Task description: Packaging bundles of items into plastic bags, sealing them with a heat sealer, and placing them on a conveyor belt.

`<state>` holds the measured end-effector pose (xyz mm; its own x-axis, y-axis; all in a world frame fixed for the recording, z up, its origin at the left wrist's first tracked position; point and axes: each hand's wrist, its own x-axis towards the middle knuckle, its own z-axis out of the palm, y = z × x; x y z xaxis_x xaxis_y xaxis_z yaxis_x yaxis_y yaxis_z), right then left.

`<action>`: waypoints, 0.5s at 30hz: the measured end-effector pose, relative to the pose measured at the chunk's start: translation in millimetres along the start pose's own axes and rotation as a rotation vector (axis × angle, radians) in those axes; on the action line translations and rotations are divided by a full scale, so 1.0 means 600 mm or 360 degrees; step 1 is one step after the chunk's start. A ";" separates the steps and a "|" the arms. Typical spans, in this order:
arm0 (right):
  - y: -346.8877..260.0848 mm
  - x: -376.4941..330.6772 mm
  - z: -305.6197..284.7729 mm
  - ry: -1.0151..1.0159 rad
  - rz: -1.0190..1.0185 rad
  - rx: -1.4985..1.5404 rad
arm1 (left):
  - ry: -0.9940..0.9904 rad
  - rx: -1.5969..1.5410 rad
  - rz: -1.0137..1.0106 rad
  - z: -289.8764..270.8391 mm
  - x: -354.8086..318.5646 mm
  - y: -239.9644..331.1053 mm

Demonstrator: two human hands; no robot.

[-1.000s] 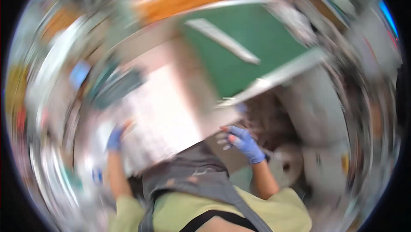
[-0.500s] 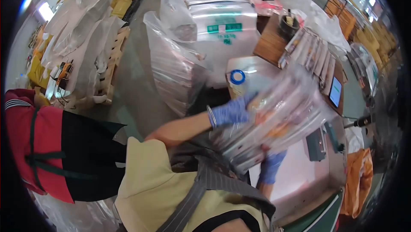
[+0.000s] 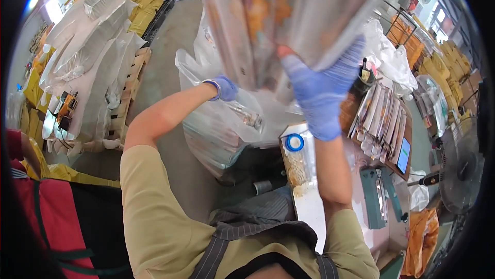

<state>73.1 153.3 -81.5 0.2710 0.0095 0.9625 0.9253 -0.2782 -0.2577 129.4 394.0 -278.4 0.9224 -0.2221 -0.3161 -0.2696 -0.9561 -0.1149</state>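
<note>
Packets in shiny clear wrap, a thick stack [image 3: 289,16] of them, are raised high and close to my face, blurred. My right hand [image 3: 319,91], in a blue glove, is clamped on the lower edge of the stack, thumb on the near face. My left hand [image 3: 223,88], also blue-gloved, reaches out to the left side of the stack; its fingers are hidden behind the wrap, so I cannot tell whether they are closed on it.

Below the stack stands a large clear plastic bag [image 3: 221,124], open at the top. Just right of the bag is the bench [image 3: 314,207], pale and narrow, with a roll of blue tape [image 3: 295,142] near its far end. Right of the bench lies a row of flat silvery packets [image 3: 381,119] and a green sealing machine [image 3: 375,196]. Far left of the bag, bulky white sacks [image 3: 87,57] rest on a wooden pallet [image 3: 136,73]. A fan [image 3: 461,171] stands at the far right.
</note>
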 end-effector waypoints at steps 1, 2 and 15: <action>-0.035 -0.003 0.041 0.0010 0.0096 0.0134 | 0.0659 -0.0052 -0.0062 0.094 -0.009 -0.094; -0.073 -0.006 0.076 0.0024 0.0200 0.0292 | 0.1308 -0.0041 -0.0129 0.169 -0.064 -0.195; 0.107 -0.221 0.184 -0.2076 0.0581 0.0576 | 0.0507 -0.0987 -0.0214 0.040 -0.283 -0.217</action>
<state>126.2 240.0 -234.7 0.3711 0.9210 0.1184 0.7122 -0.2005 -0.6727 1.5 560.8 -232.2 0.9982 -0.0488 -0.0350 -0.0276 -0.8906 0.4539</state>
